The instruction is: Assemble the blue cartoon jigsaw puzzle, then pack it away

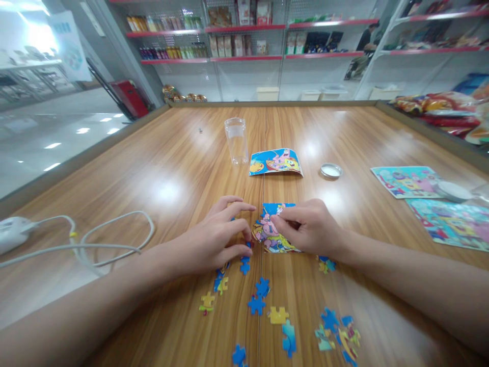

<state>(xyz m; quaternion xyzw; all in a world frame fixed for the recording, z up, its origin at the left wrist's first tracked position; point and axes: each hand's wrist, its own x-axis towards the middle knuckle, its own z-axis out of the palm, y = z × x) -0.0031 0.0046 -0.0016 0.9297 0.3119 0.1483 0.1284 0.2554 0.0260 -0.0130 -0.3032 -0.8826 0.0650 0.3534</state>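
Observation:
A partly joined cartoon jigsaw (272, 239) lies on the wooden table (160, 168) in front of me. My left hand (219, 234) rests at its left edge, fingers curled and pressing down beside a blue piece (249, 245). My right hand (307, 227) is closed in a pinch on the right side of the joined jigsaw, thumb and forefinger on its pink part. Several loose blue and yellow pieces (263, 300) lie scattered nearer to me. A printed reference picture (275, 162) sits behind the jigsaw.
A clear plastic jar (237, 140) stands upright at mid-table, its round lid (331, 170) lying to the right. Two more puzzle sheets (439, 204) lie at the right edge. A white cable and plug (76, 244) lie at the left. Shelves of goods line the back wall.

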